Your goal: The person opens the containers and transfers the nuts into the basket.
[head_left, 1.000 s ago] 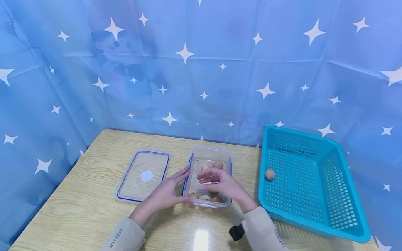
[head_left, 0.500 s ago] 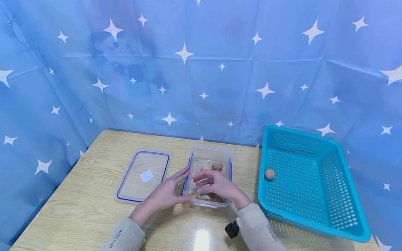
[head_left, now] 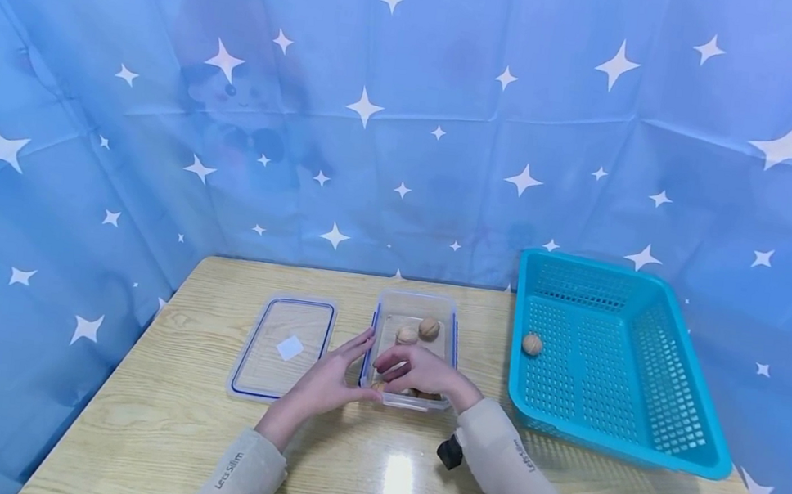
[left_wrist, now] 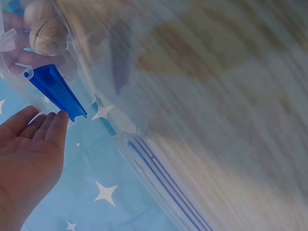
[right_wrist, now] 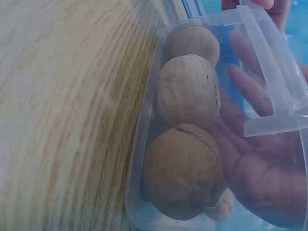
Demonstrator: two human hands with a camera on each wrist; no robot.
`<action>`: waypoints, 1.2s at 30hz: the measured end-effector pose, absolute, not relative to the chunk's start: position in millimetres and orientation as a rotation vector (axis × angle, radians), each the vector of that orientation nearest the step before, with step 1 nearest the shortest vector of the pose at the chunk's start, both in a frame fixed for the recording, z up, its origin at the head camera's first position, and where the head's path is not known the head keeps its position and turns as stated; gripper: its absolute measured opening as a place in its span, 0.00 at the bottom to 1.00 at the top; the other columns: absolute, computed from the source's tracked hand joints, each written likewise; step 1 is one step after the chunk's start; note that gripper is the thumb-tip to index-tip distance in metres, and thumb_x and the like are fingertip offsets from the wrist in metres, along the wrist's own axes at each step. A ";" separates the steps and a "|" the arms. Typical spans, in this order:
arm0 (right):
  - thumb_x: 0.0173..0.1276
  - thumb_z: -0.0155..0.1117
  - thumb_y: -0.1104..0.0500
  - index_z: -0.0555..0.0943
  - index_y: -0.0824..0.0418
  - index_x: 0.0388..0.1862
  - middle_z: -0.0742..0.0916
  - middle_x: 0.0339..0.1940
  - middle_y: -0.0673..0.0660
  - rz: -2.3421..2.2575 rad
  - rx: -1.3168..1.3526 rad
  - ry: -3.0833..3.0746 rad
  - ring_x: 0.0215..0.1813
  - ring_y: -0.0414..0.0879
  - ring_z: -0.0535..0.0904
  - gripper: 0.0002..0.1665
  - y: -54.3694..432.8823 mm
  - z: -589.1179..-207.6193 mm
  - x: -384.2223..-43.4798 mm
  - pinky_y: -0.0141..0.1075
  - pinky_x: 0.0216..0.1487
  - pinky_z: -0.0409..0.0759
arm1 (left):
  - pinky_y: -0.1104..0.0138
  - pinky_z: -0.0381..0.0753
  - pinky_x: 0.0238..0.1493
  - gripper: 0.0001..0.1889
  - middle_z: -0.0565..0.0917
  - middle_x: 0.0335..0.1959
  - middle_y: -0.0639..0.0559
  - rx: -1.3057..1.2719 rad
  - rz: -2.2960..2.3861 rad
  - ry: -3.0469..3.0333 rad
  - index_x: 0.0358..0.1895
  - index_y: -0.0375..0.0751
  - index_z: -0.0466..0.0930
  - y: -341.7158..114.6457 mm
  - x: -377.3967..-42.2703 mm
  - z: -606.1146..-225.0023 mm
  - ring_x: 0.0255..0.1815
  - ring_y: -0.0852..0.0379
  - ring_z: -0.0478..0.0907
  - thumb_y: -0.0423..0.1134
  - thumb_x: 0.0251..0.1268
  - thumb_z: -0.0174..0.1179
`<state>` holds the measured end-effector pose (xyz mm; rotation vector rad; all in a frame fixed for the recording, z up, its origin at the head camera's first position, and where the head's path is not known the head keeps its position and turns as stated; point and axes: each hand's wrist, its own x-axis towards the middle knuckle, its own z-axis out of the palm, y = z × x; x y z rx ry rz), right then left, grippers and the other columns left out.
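Observation:
A clear plastic box [head_left: 419,299] with blue side latches holds several walnuts [head_left: 429,328]. My left hand [head_left: 326,380] rests against its left wall, fingers nearly straight by the blue latch [left_wrist: 55,91], thumb at the near left corner. My right hand [head_left: 421,370] reaches down inside the near half, palm toward the near wall, fingers loosely bent. Through the wall, the right wrist view shows a row of walnuts [right_wrist: 185,171] along the box's near side, with the right hand's fingers [right_wrist: 252,94] close beside them. From the head view, that hand covers most of this row.
A clear lid [head_left: 287,316] with a blue seal and a white square label lies left of the box. On the right stands a turquoise mesh basket [head_left: 692,374] with a single walnut [head_left: 532,344] in it. A starry blue cloth [head_left: 412,117] hangs behind the wooden table [head_left: 145,414].
My right hand has moved left and lower into the near part of the box, uncovering the two walnuts farther back. My left hand stays in place.

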<state>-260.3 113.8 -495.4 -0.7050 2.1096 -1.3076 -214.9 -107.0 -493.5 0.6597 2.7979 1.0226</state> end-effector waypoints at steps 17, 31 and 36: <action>0.65 0.66 0.69 0.80 0.71 0.56 0.86 0.55 0.67 -1.207 -0.829 2.192 0.53 0.55 0.85 0.20 107.9 -499.8 -259.9 0.37 0.57 0.85 | 0.46 0.72 0.71 0.51 0.55 0.82 0.52 0.661 0.996 2.808 0.78 0.43 0.59 -106.9 -216.4 -495.8 0.77 0.40 0.61 0.62 0.53 0.70; 0.65 0.67 0.69 0.84 0.68 0.49 0.88 0.49 0.63 -1.177 -0.794 2.231 0.51 0.53 0.86 0.14 106.9 -497.5 -258.0 0.37 0.55 0.86 | 0.45 0.70 0.73 0.52 0.54 0.82 0.53 0.646 1.000 2.802 0.78 0.43 0.58 -106.2 -216.4 -495.1 0.78 0.40 0.60 0.62 0.52 0.71; 0.64 0.66 0.69 0.84 0.68 0.49 0.88 0.49 0.63 -1.181 -0.790 2.246 0.51 0.53 0.87 0.14 106.4 -496.1 -257.4 0.38 0.55 0.86 | 0.45 0.72 0.71 0.52 0.54 0.82 0.53 0.646 1.004 2.802 0.78 0.44 0.58 -106.9 -215.6 -494.7 0.77 0.40 0.62 0.62 0.53 0.70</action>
